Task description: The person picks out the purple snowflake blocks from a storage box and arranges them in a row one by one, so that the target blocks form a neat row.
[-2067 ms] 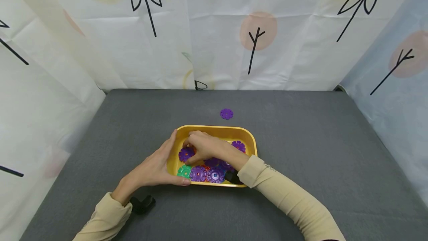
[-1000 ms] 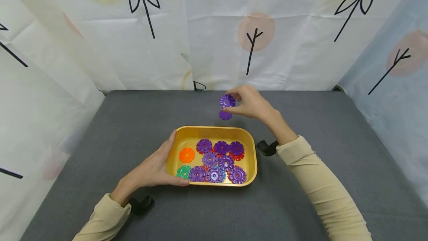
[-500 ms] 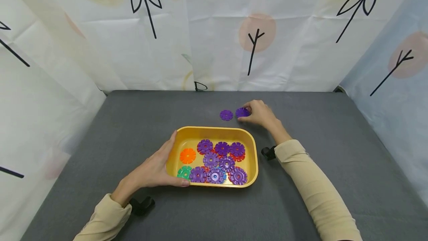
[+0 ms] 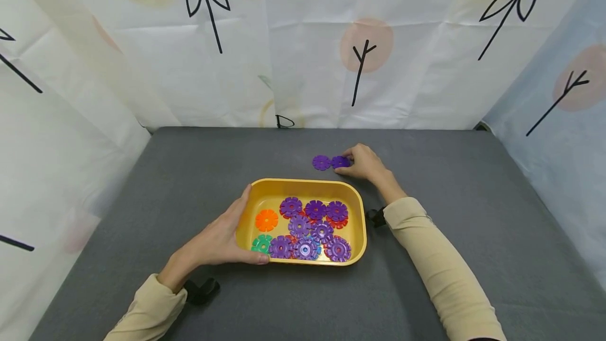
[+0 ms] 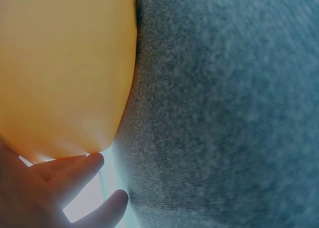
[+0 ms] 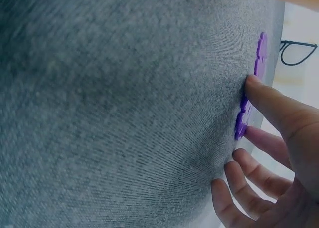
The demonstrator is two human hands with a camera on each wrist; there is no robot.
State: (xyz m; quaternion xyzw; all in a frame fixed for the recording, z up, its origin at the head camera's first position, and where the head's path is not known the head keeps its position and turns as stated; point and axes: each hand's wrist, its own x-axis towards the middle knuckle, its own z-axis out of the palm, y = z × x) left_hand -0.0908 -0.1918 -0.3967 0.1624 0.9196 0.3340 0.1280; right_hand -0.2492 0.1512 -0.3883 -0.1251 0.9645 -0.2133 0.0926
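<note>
My right hand (image 4: pixel 364 163) pinches a purple disc (image 4: pixel 339 162) between thumb and forefinger; since slid left, it lies just beside a second disc (image 4: pixel 321 162), beyond the yellow tray (image 4: pixel 303 188), making a short row. My left hand (image 4: pixel 220 236), straight-fingered and spread, rests against the tray's left end.

On our grey tabletop (image 4: pixel 303 304) we see a yellow tray (image 4: pixel 307 186) and, just beyond it, two purple flower-shaped pieces (image 4: pixel 321 162).
</note>
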